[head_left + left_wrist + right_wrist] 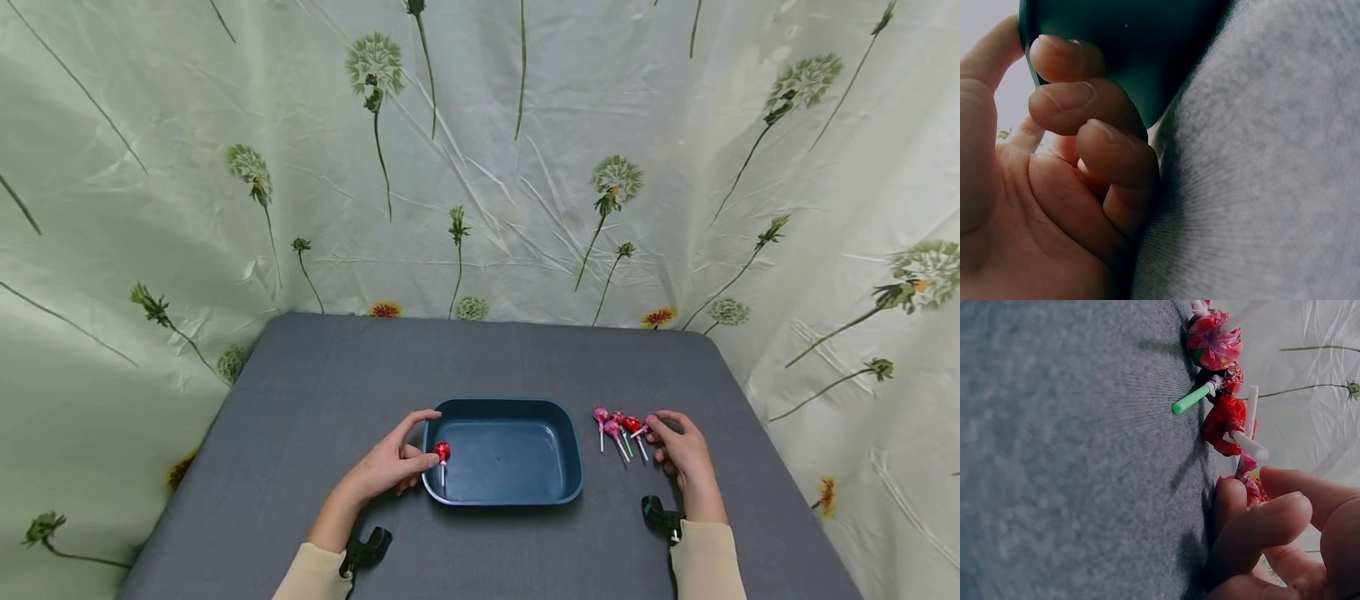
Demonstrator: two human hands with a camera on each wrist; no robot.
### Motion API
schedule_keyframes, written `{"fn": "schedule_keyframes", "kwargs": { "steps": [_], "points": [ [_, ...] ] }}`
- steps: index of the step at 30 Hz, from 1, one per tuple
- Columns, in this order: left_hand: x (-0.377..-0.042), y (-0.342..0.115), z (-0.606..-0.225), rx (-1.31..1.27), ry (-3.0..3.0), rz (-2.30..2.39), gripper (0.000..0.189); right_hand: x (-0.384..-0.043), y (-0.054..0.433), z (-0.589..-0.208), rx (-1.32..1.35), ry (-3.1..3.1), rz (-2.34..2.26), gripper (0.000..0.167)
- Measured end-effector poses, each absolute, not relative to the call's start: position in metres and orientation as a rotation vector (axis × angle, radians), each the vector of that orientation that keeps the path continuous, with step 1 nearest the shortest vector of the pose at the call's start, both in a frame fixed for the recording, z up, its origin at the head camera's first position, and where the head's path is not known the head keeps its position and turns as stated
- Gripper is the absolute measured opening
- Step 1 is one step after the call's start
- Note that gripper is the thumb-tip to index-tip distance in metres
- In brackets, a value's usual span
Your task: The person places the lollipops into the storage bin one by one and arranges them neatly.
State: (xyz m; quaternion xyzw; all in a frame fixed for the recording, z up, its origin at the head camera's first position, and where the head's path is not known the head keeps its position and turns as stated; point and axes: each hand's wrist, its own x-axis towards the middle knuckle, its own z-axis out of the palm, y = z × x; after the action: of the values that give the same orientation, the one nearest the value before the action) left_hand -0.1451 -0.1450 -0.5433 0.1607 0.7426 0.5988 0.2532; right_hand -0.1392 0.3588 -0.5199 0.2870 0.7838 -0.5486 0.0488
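A dark blue tray (pixel 510 458) sits on the table with one red lollipop (pixel 442 452) lying inside, near its left wall. My left hand (pixel 382 471) holds the tray's left side, the thumb at the rim and curled fingers (pixel 1063 106) against the outer wall. To the right of the tray, my right hand (pixel 686 454) pinches a pink lollipop (pixel 1251 487) by its wrapped head between thumb and fingers. It is at the right end of a small group of pink and red lollipops, among them a red one (pixel 1225 422) and a pink one (pixel 612 428).
A grey cloth (pixel 360 358) covers the table, which has rounded far corners. Behind it hangs a pale curtain (pixel 510 208) printed with dandelions. Each wrist carries a black camera mount, the left one (pixel 367 550) low over the cloth.
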Motion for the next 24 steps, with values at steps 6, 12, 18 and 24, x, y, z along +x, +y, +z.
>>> {"fn": "schedule_keyframes", "kwargs": {
  "steps": [6,12,18,24],
  "points": [
    [-0.1454,-0.1451,-0.5448,0.441,2.016,1.63,0.071,-0.1429,0.358,-0.5214,0.859,2.438,-1.635,0.052],
    [-0.1457,-0.1451,-0.5443,0.437,2.006,1.636,0.072,-0.1445,0.3569,-0.5219,0.849,2.472,-1.596,0.047],
    [-0.1455,-0.145,-0.544,0.439,2.007,1.637,0.072,-0.1437,0.3574,-0.521,0.846,2.451,-1.609,0.047],
    [-0.1456,-0.1447,-0.5437,0.431,2.003,1.636,0.072,-0.1431,0.3583,-0.5212,0.836,2.453,-1.607,0.045]
  ]
}}
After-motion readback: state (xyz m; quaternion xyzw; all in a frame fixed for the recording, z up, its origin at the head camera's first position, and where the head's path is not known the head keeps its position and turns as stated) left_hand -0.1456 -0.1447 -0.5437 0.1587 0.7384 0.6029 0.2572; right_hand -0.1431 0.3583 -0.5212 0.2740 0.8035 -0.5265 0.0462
